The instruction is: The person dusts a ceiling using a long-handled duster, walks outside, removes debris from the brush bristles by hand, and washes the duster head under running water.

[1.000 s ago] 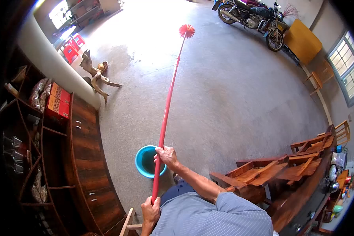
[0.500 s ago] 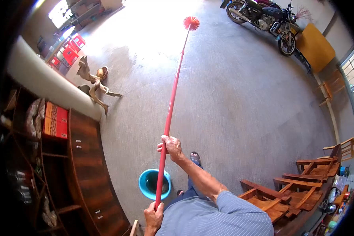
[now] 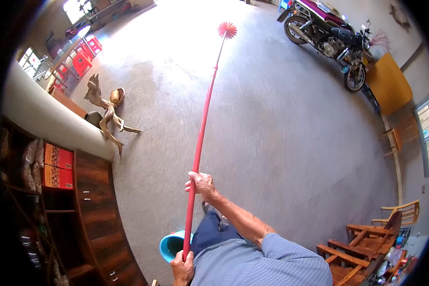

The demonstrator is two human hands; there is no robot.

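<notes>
A long-handled round brush with a red pole (image 3: 202, 128) stretches away from me, its red bristle head (image 3: 227, 30) out over the bright floor. My right hand (image 3: 201, 186) is closed around the middle part of the pole. My left hand (image 3: 182, 268) grips the pole's near end, close to my body. Just beyond the left hand stands a light-blue bucket (image 3: 169, 245), partly hidden by the pole and my leg. What lies inside the bucket is too dark to make out.
On the left are a dark wooden cabinet (image 3: 97, 200), a driftwood piece (image 3: 110, 117) and red stools (image 3: 82, 62). A motorcycle (image 3: 329, 45) stands at the far right by a yellow board (image 3: 390, 83). Wooden furniture (image 3: 362, 248) lies at the near right.
My view has shifted forward, so the bucket sits lower and closer to my body. The motorcycle and cabinet appear lower. Both hands keep their hold on the brush pole.
</notes>
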